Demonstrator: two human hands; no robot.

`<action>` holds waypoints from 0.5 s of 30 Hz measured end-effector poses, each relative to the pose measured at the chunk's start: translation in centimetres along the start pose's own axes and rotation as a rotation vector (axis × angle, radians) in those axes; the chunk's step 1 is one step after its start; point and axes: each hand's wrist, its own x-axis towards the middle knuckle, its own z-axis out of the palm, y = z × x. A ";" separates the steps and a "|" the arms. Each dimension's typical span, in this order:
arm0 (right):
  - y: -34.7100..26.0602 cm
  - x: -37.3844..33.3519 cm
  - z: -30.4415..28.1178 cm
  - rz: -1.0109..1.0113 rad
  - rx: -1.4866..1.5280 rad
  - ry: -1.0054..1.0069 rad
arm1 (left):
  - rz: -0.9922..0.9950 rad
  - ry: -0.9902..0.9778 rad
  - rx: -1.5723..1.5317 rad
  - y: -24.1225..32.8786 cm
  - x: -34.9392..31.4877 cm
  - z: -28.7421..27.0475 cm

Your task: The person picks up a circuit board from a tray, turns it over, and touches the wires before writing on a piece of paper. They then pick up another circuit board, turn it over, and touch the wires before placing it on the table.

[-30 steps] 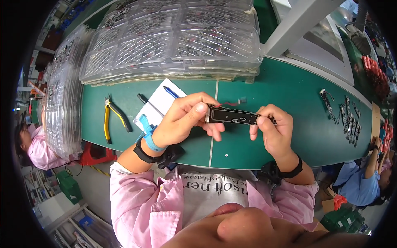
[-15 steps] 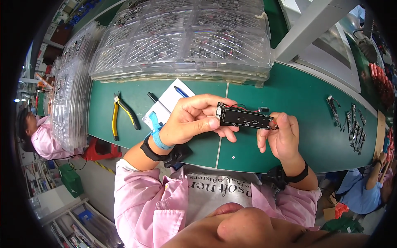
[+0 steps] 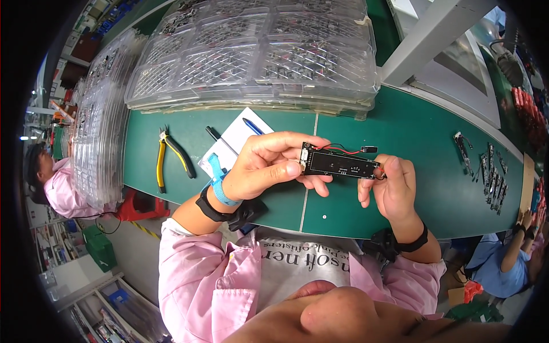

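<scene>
A long black circuit board [image 3: 342,164] is held level above the green bench. My left hand [image 3: 267,166] grips its left end, thumb on the front face and fingers behind. At the other end, my right hand [image 3: 394,184] pinches the board's right edge near some short wires between thumb and fingertips. A thin red and black wire pair runs along the upper edge to a small black connector [image 3: 369,149]. A blue strap circles my left wrist, with a black band beside it; another black band is on my right wrist.
Yellow-and-black cutting pliers [image 3: 164,157], a notepad [image 3: 231,143] and a blue pen [image 3: 252,126] lie to the left. Stacked clear plastic trays [image 3: 251,68] stand behind. Several narrow circuit boards [image 3: 492,177] lie at right. A grey metal post [image 3: 437,43] rises at the far right.
The small black connector on the wires now shows fully above the board's upper edge. Both hands keep their hold on the board, and the view has shifted slightly.
</scene>
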 end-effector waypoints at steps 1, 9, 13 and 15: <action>0.0 0.0 0.0 0.000 0.000 0.001 | 0.002 -0.001 0.001 0.0 0.0 0.0; -0.8 1.7 2.6 -0.215 0.065 0.401 | -0.048 -0.014 -0.027 0.0 -0.2 0.1; -1.1 0.3 0.5 0.091 0.041 -0.112 | -0.079 -0.021 0.017 -0.1 -0.2 0.0; -1.3 0.5 0.0 0.106 -0.022 -0.034 | -0.152 -0.032 0.048 0.0 -0.1 -0.1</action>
